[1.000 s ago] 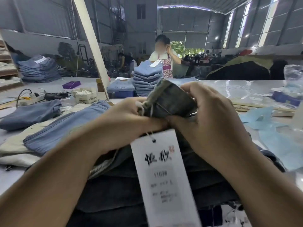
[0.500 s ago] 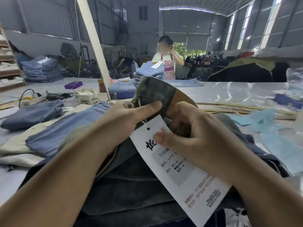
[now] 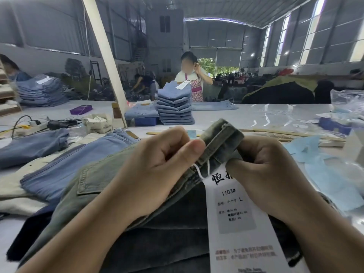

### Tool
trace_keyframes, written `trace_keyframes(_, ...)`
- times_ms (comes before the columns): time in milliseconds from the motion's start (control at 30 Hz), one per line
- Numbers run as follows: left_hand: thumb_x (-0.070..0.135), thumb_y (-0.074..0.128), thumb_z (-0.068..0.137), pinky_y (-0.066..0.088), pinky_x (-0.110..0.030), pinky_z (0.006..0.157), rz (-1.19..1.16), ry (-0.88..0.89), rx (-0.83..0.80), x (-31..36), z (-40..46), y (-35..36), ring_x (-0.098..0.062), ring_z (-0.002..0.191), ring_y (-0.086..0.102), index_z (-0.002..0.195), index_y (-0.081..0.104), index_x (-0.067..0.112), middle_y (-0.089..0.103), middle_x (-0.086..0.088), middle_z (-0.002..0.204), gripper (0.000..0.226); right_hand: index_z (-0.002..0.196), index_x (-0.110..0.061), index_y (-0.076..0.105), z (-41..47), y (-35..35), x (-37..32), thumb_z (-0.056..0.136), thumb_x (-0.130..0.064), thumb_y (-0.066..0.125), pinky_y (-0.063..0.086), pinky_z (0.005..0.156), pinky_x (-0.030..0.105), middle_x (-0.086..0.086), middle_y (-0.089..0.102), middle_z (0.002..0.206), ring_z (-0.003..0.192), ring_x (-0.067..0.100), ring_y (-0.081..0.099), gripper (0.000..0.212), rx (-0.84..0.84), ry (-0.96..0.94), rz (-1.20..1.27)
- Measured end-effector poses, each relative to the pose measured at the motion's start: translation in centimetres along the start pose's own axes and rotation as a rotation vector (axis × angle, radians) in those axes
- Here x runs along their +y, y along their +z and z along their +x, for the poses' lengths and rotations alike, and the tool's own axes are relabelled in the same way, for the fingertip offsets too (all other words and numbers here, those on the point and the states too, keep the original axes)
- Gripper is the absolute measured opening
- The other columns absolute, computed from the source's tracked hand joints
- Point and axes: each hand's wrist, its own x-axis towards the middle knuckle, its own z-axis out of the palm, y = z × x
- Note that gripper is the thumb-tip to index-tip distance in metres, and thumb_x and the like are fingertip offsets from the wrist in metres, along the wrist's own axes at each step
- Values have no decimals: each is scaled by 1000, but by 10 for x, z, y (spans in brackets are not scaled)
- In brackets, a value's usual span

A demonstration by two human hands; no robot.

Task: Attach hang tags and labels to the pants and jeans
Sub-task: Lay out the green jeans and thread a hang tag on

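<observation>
Grey-green jeans [image 3: 94, 186] lie on a dark pile in front of me, their waistband [image 3: 220, 142] lifted between my hands. My left hand [image 3: 157, 170] pinches the waistband's left part between thumb and curled fingers. My right hand [image 3: 264, 174] grips the waistband's right end and the top of a long white hang tag [image 3: 236, 223]. The tag hangs down from a white string [image 3: 198, 170] looped at a belt loop. It carries black print, "1103#" and "L".
Light blue jeans [image 3: 65, 170] and cream cloth lie to the left. A stack of folded blue jeans [image 3: 175, 109] stands mid-table, with a small cardboard box [image 3: 98, 123] and power strip [image 3: 33, 125] at left. Blue paper sheets [image 3: 331, 174] lie at right. A person [image 3: 192, 79] stands beyond the table.
The waistband has come down and turned sideways. My left thumb now presses over it near the string, and my right hand has moved up to the tag's top edge. The tag hangs straighter.
</observation>
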Motion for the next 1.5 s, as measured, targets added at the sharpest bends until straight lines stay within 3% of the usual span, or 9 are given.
trace_keyframes(167, 61, 57, 75, 43, -17, 66, 202, 127, -22, 4, -10, -3, -14, 66, 51, 81, 44, 37, 55, 4, 79, 29, 64, -7, 52, 2, 0, -3, 83, -19, 59, 24, 41, 23, -6, 36, 48, 46, 10, 31, 23, 25, 63, 42)
trace_keyframes(300, 59, 59, 77, 43, -30, 55, 39, 78, 90, 4, -4, -6, -16, 61, 51, 86, 51, 33, 55, -1, 77, 29, 70, -14, 58, -1, -5, -15, 80, -33, 63, 31, 44, 22, -10, 48, 52, 45, 4, 40, 22, -11, 20, -7)
trace_keyframes(433, 55, 57, 82, 46, -45, 56, -41, 42, 185, 4, 1, -6, -25, 62, 54, 86, 55, 23, 57, -5, 73, 32, 71, -27, 58, -8, -7, -34, 70, -40, 71, 43, 58, 10, -16, 59, 85, 73, 2, 56, 19, 232, -145, -175)
trace_keyframes(600, 44, 51, 85, 36, -19, 57, 175, 53, 231, 5, 5, -2, -8, 66, 48, 73, 57, 23, 52, 8, 72, 25, 84, -30, 63, 3, 9, -39, 75, -27, 74, 43, 65, 21, -12, 53, 82, 82, 9, 53, 15, 16, -252, -155)
trace_keyframes(800, 29, 53, 82, 34, -31, 54, -318, -154, 182, 1, 16, -6, -13, 55, 40, 71, 54, 9, 43, 4, 56, 23, 87, -37, 53, 17, 18, -35, 73, -57, 61, 33, 57, 15, -19, 46, 78, 77, 0, 48, 26, 2, -162, -227)
trace_keyframes(900, 25, 50, 81, 34, -25, 52, -377, -161, 117, 0, 26, -9, -13, 56, 39, 64, 52, 7, 42, -3, 59, 24, 87, -33, 54, 25, 21, -36, 79, -52, 64, 29, 53, 16, -18, 44, 69, 65, 0, 46, 22, 12, -146, -230)
trace_keyframes(1033, 26, 51, 80, 33, -25, 50, -439, -200, 92, -4, 31, -7, -13, 54, 37, 57, 51, 13, 40, 0, 57, 26, 78, -28, 59, 30, 24, -34, 84, -39, 65, 40, 49, 26, -13, 47, 63, 56, 6, 47, 14, 73, -132, -177)
trace_keyframes(1233, 21, 53, 83, 36, -20, 43, -561, -219, 33, -10, 30, -3, -10, 47, 40, 54, 51, 21, 41, 0, 54, 29, 64, -29, 54, 28, 33, -34, 70, -65, 53, 40, 54, 26, -14, 53, 74, 66, 2, 51, 36, 102, -146, -277)
trace_keyframes(1500, 2, 45, 95, 35, -13, 40, -628, -236, 21, -15, 30, 5, -2, 40, 40, 46, 52, 22, 44, 10, 46, 53, 65, -22, 58, 35, 38, -24, 85, -31, 63, 46, 62, 37, -8, 53, 76, 71, 10, 54, 22, 62, -139, -219)
